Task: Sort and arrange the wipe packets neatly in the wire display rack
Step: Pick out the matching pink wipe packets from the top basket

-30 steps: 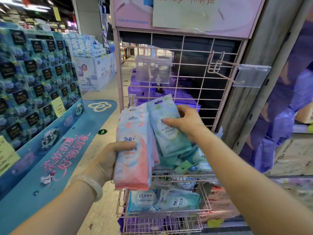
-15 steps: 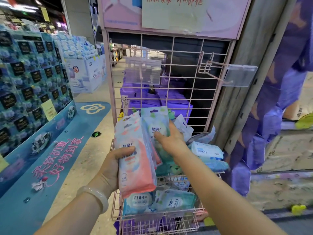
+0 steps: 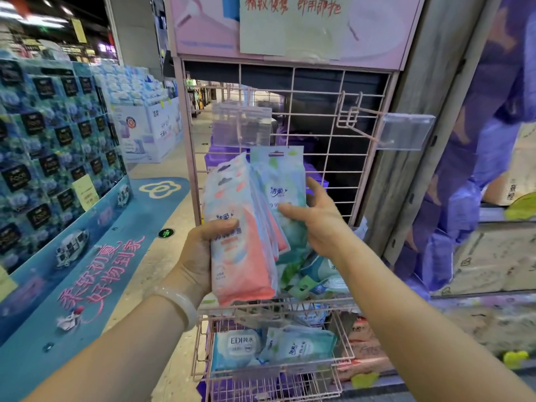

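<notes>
Head view: your left hand [image 3: 200, 253] grips a stack of pink packets [image 3: 240, 242] upright in front of the pink wire rack [image 3: 319, 117], thumb curled across the front pack. Your right hand [image 3: 316, 219] holds a green packet [image 3: 282, 184] against the back of that stack, thumb on its face, fingers behind it. Below the hands, loose packets [image 3: 316, 281] lie jumbled in the rack's upper basket [image 3: 278, 307]. Two packs [image 3: 272, 346] lie side by side in the lower basket [image 3: 272, 375]. A pale bangle [image 3: 178, 306] sits on your left wrist. Two clear tag holders [image 3: 406, 132] hang on the rack's hooks.
</notes>
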Motion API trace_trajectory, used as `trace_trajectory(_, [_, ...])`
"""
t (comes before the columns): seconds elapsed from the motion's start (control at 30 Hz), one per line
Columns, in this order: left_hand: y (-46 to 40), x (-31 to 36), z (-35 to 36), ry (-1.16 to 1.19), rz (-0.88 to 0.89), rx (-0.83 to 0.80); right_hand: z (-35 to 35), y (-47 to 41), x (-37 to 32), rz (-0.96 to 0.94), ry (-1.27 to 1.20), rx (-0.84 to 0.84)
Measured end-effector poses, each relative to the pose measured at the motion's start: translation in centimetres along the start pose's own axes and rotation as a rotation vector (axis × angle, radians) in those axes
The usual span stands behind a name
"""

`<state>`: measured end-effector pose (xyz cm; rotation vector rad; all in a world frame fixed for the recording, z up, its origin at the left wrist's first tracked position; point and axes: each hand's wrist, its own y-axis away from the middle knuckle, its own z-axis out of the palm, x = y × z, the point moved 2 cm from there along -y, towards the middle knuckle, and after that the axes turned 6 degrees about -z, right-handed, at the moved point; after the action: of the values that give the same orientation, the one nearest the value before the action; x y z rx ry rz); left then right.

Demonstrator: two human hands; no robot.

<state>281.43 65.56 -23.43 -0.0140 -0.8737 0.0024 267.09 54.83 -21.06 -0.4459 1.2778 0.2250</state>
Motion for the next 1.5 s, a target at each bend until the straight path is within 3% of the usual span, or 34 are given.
trace_trajectory(0.23, [-1.9,0.0,2.3,-0.14,-0.026,-0.12,-1.3,-1.5,-0.9,0.019,0.179,-0.059])
trace_trajectory(0.37, [-2.1,-0.2,0.9,-0.099,-0.02,-0.02,-3.5,-2.3,-0.4,-0.065,0.13,0.029])
trace_trajectory(0.53, [-0.5,1.3,-2.9,-0.071,0.041,0.184,-6.9,-1.8,1.9,0.174,0.381,-0.129])
trace_trajectory(0.7, [1.2,3.0,-6.6,-0.018,0.138,0.415,-7.2,-2.8,2.3,0.201,0.291,-0.045])
trace_trajectory(0.8, [1.8,3.6,-7.3,-0.028,0.131,0.457,-6.7,-3.0,2.8,0.191,0.281,0.024])
trace_trajectory(0.87, [2.1,3.6,-7.3,-0.062,0.087,0.465,-6.5,-3.1,2.4,0.164,0.41,0.067])
trace_trajectory(0.97, [2.4,3.3,-7.1,-0.114,0.021,0.482,-6.6,-3.0,1.4,0.108,0.82,0.124])
trace_trajectory(1.1, [2.3,3.0,-7.0,-0.13,0.024,0.504,-6.0,-1.9,1.8,0.048,1.231,-0.007])
trace_trajectory(1.27, [2.0,2.5,-6.3,-0.149,0.012,0.474,-6.2,-1.0,1.6,0.085,1.494,-0.107])
trace_trajectory(1.37, [1.7,2.2,-6.0,-0.155,0.015,0.45,-6.6,-0.7,0.8,-0.05,1.412,-0.032])
trace_trajectory(1.43, [1.4,1.9,-5.9,-0.159,0.002,0.446,-7.5,-0.5,-0.1,-0.185,1.225,0.134])
trace_trajectory(1.5, [1.1,1.7,-5.7,-0.164,-0.009,0.447,-9.4,-0.5,-0.7,-0.204,1.092,0.307])
